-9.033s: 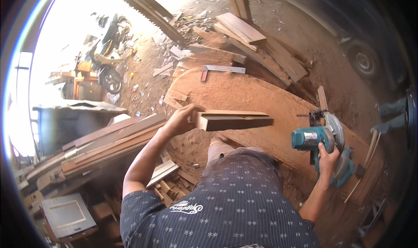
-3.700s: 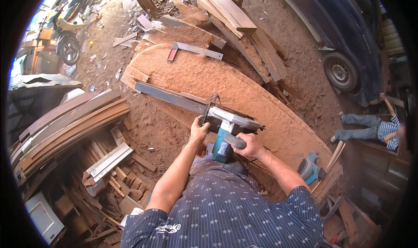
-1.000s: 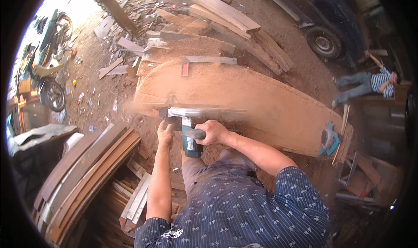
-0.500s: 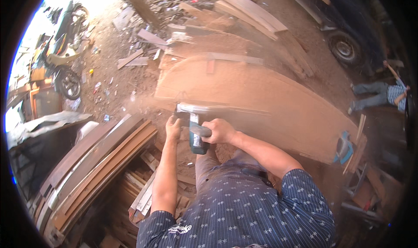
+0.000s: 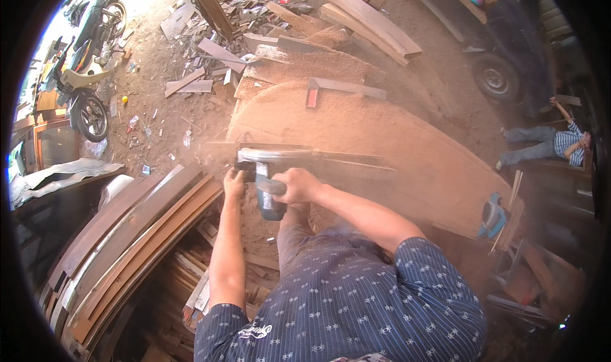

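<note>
An outdoor work yard with a dirt floor, strewn with offcuts, surrounds a broad workbench (image 5: 414,146) coated in sawdust, and dust hazes the air on its right. At the bench's near edge, the person's right hand (image 5: 298,185) is wrapped around the rear handle of a teal circular saw (image 5: 270,201). The left hand (image 5: 233,182) is partly curled at the saw's front left corner; whether it grips the base, the wood or both cannot be told. The saw sits over a narrow board (image 5: 363,159) lying along the near side of the bench. The step in hand looks like a lengthwise cut; the next move seems to call for level, steady guidance, with the left fingers clear of the blade. Beyond the hands, a square (image 5: 350,87) lies on the far side and a second teal power tool (image 5: 491,215) at the right end. Planks (image 5: 140,241) are stacked near left, more timber (image 5: 372,25) lies far, and a co-worker (image 5: 554,142) is at far right
</note>
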The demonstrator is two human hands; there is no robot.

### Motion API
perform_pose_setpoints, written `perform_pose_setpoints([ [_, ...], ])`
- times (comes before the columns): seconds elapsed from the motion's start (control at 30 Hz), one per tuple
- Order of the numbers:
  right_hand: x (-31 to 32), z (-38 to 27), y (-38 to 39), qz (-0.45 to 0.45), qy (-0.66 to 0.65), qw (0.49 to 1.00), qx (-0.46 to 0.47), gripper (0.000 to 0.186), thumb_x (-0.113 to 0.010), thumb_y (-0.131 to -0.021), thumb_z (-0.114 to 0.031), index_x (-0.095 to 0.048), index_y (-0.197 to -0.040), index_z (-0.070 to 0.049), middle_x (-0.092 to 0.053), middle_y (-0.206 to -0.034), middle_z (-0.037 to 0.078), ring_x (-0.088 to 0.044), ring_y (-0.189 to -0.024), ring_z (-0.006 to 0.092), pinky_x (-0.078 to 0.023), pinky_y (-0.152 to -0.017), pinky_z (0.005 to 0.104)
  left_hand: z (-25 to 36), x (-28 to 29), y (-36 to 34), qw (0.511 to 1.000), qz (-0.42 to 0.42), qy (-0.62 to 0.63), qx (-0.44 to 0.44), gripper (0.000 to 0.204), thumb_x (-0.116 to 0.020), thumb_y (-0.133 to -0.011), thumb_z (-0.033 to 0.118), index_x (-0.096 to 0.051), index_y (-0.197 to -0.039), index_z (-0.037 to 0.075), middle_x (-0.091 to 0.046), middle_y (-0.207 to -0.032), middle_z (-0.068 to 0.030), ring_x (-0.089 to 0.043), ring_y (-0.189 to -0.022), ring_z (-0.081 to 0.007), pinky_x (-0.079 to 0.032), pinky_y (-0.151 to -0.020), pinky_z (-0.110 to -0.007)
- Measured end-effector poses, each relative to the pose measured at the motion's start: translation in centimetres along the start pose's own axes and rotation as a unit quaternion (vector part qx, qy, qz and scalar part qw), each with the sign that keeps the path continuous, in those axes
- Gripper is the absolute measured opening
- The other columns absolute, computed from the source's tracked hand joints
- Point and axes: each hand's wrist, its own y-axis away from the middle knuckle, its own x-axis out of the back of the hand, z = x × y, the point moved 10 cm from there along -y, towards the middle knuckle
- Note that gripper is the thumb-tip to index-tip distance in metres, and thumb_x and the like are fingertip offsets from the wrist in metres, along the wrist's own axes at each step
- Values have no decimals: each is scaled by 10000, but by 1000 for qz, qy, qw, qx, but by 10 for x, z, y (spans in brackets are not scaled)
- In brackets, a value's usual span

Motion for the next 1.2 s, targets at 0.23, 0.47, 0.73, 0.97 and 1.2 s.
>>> perform_pose_setpoints([
  [0.23,0,-46,-20,5,-12,998,59,320,-764,-809,-290,-729,-1044,-74,-737,-873,159,-721,-801,328,-569,-739,420,52,31,25,998,-33,-41,-18,348,-678,-910,143,-603,-1243,71,-692,-1010,7,-643,-820,-92,-468,-563,-234],
  [0.47,105,-76,80,27,-10,1000,-10,394,-771,-814,-338,-740,-1101,-70,-758,-1009,138,-734,-873,258,-565,-807,376,57,-29,139,995,-48,70,-50,557,-705,-960,318,-527,-1400,25,-677,-1172,-80,-657,-882,-138,-540,-707,-270],
  [0.73,266,-59,270,156,-304,935,-92,410,-527,-1000,-280,-550,-1315,-18,-633,-924,62,-602,-683,127,-540,-642,282,-63,-193,181,994,18,65,87,1099,-774,-819,588,-237,-1547,-35,-475,-1444,-254,-623,-1131,-301,-606,-777,-440],
  [0.97,388,33,404,213,-63,952,-212,520,-533,-1028,-225,-436,-1496,-21,-612,-859,56,-573,-671,72,-460,-460,207,-89,-362,195,987,49,4,154,1287,-814,-760,597,-60,-1568,-63,-310,-1549,-315,-543,-1289,-408,-581,-922,-479],
  [1.2,388,215,473,-51,399,872,-279,548,-670,-880,-282,-599,-1364,-34,-681,-1164,288,-696,-1013,372,-555,-902,423,-96,-358,217,981,101,-51,155,1022,-789,-786,343,-235,-1508,-121,-532,-1400,-316,-584,-1271,-372,-491,-1052,-411],
])
